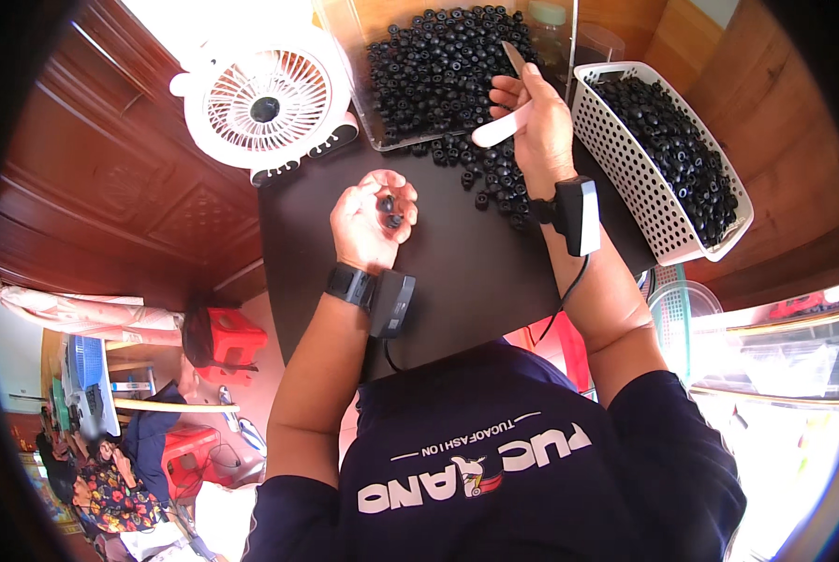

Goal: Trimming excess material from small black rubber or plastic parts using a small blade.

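Observation:
My left hand is turned palm up over the dark table. Its fingers curl around a couple of small black round pieces. A small knife with a pale handle is held in my right hand, its blade pointing away from me. That hand is above the near edge of a clear bin heaped with black pieces. More loose black pieces have spread onto the table beneath and beside my right wrist. Their exact kind is too small to tell.
A white fan stands at the back left. To the right, a white perforated basket holds many black pieces. Cabled devices are strapped to both wrists. Red stools and a seated person are at the lower left.

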`<act>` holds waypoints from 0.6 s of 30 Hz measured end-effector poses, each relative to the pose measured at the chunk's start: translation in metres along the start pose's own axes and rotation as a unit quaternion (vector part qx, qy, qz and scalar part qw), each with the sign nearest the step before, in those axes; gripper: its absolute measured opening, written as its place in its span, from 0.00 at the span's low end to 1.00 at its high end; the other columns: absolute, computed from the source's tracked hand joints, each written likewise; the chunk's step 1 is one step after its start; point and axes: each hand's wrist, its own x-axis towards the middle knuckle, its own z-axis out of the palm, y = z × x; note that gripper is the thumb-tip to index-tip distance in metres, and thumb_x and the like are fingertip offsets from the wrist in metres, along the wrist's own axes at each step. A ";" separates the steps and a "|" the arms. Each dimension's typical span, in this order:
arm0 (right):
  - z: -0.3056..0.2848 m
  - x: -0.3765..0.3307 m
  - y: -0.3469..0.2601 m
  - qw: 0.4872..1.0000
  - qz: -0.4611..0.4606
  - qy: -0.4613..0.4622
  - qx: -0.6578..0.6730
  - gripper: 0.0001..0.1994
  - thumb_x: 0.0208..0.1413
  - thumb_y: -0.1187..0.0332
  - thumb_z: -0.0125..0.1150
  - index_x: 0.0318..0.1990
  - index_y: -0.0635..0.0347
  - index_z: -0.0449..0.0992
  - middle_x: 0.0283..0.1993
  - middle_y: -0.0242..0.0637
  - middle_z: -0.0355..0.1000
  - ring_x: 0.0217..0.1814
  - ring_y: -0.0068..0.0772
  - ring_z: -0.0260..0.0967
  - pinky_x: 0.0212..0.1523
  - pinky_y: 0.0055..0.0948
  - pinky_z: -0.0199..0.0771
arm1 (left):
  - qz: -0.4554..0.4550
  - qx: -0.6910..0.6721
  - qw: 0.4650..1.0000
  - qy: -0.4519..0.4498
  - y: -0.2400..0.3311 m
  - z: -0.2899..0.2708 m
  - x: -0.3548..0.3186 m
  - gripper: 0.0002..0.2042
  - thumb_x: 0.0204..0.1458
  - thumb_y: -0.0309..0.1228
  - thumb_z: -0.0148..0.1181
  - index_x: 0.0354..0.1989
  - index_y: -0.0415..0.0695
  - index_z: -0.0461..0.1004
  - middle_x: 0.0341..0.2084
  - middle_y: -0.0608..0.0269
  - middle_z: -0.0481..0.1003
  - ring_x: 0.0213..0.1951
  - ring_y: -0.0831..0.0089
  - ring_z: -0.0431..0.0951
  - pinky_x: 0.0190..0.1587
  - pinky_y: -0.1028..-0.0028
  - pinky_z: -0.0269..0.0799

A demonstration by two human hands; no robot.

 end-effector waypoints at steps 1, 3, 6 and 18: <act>-0.001 0.000 0.001 1.000 -0.001 -0.006 -0.003 0.14 0.60 0.61 0.50 0.41 0.66 0.71 0.34 0.41 0.74 0.33 0.30 0.71 0.32 0.30 0.71 | 0.011 0.045 0.999 0.027 0.000 0.000 0.003 0.13 0.50 0.40 0.47 0.30 0.42 0.67 0.23 0.60 0.67 0.23 0.70 0.67 0.18 0.79 0.58; 0.001 -0.001 0.004 1.000 -0.004 -0.009 -0.011 0.14 0.59 0.61 0.51 0.38 0.65 0.72 0.33 0.40 0.74 0.31 0.29 0.71 0.31 0.29 0.72 | 0.029 0.094 0.993 0.058 -0.001 0.006 0.012 0.08 0.51 0.33 0.46 0.30 0.41 0.68 0.18 0.65 0.65 0.18 0.75 0.65 0.15 0.79 0.54; 0.000 0.000 0.008 1.000 -0.005 -0.018 -0.007 0.13 0.58 0.61 0.54 0.30 0.63 0.72 0.31 0.40 0.75 0.29 0.27 0.71 0.28 0.28 0.72 | -0.035 0.239 0.970 0.035 0.001 0.020 0.016 0.07 0.52 0.30 0.46 0.31 0.41 0.68 0.14 0.70 0.61 0.14 0.80 0.60 0.13 0.81 0.50; 0.001 -0.004 0.012 0.998 0.031 -0.039 -0.039 0.15 0.59 0.60 0.51 0.42 0.64 0.73 0.34 0.36 0.73 0.32 0.26 0.69 0.31 0.26 0.71 | -0.038 0.835 0.546 -0.062 -0.029 0.081 0.032 0.16 0.50 0.37 0.51 0.41 0.36 0.66 0.33 0.41 0.74 0.40 0.46 0.74 0.42 0.55 0.67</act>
